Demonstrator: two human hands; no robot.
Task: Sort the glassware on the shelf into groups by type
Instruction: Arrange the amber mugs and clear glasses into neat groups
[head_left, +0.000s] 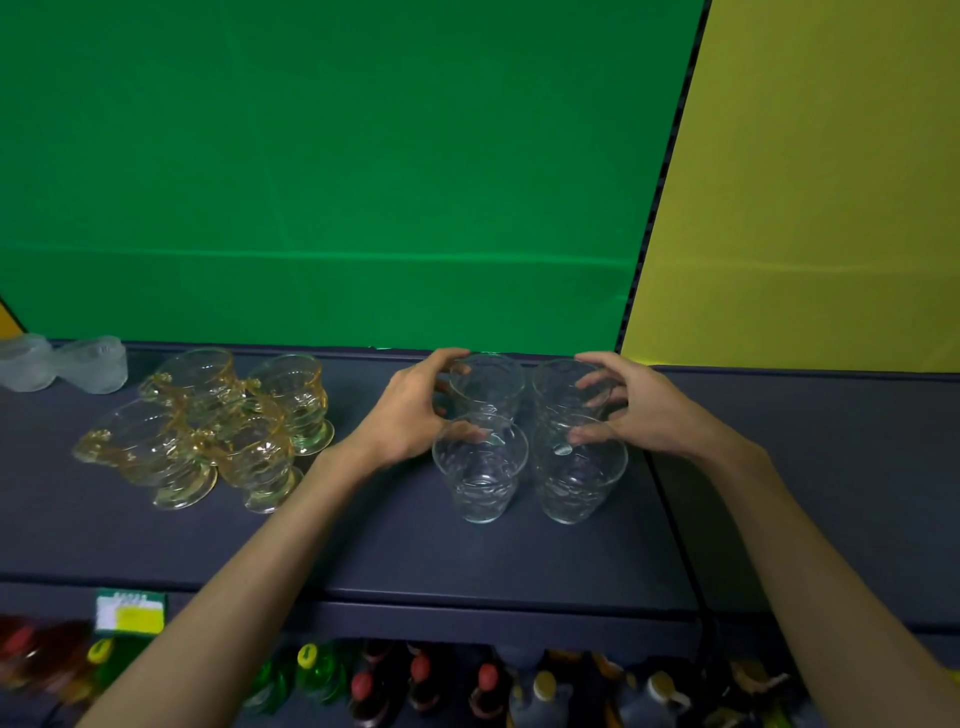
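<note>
Hands (410, 405) (631, 402) grip rear clear tumblers (485, 384) on shelf (363, 540).

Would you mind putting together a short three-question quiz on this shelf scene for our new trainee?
1. True or false: the four clear tumblers stand in a two-by-two block on the shelf.
2. Which hand touches the back right tumbler? A) left hand B) right hand C) neither
3. Fill in: the amber footed cups sit to the ____ of the clear tumblers, as the person sees them.

Key:
1. True.
2. B; its fingers curl round that glass, while the left hand holds the back left tumbler.
3. Left; the frosted glasses sit further left still.
</note>
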